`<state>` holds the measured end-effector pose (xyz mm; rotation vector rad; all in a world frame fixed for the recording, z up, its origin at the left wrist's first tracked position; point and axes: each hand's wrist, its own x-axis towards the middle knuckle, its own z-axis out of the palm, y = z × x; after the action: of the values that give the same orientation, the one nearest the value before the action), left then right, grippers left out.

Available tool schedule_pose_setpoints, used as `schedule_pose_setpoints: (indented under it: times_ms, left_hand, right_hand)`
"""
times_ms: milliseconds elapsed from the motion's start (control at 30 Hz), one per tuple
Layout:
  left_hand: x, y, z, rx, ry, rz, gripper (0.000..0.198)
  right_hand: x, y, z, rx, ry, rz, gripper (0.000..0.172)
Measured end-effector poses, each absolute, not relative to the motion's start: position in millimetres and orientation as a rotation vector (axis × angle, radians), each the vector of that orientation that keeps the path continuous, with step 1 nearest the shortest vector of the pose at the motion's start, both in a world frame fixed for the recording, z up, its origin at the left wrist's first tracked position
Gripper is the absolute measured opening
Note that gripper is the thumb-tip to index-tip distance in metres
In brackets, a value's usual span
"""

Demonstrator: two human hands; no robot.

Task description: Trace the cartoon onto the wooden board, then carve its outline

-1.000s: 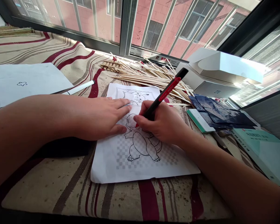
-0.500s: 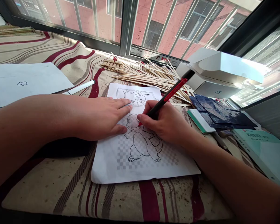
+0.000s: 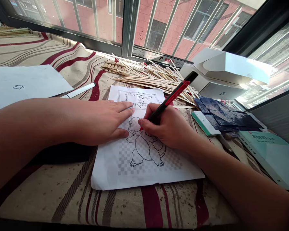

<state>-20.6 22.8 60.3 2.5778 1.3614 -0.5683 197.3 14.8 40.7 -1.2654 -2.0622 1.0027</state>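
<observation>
A white sheet of paper [image 3: 106, 170] lies on the striped cloth, printed with a line drawing of a cartoon creature [image 3: 144, 146] over a grey checkered patch. Above that drawing is a second, framed cartoon picture [image 3: 143, 100]. My right hand [image 3: 168, 126] grips a black and red pen [image 3: 172, 96], its tip low by the creature's head and partly hidden by my thumb. Flat on the sheet's left side rests my left hand [image 3: 106, 120], fingers stretched out and holding nothing.
Behind the paper lies a heap of thin wooden sticks [image 3: 149, 77]. At left are another sheet [image 3: 26, 80] and a white marker [image 3: 80, 90]. A white box [image 3: 221, 73], dark printed sheets [image 3: 228, 114] and a green book [image 3: 267, 150] stand or lie to the right, below barred windows.
The whole view has shifted slightly, so everything appears a little further left. My right hand and the pen have barely moved over the creature's head; my left hand stays flat.
</observation>
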Motion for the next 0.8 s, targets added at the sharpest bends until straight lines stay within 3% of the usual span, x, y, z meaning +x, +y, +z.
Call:
schedule_pose_setpoints:
  times_ms: [533, 800]
  left_hand:
    - [-21.2, 22.4, 63.3, 2.549, 1.338, -0.448, 0.083]
    - [-18.7, 21.7, 64.6, 2.566, 1.355, -0.633, 0.083]
  right_hand:
    - [201.1, 16.0, 41.4, -1.339, -2.044, 1.011, 0.031]
    - [200.7, 17.2, 42.2, -1.325, -2.061, 0.984, 0.030]
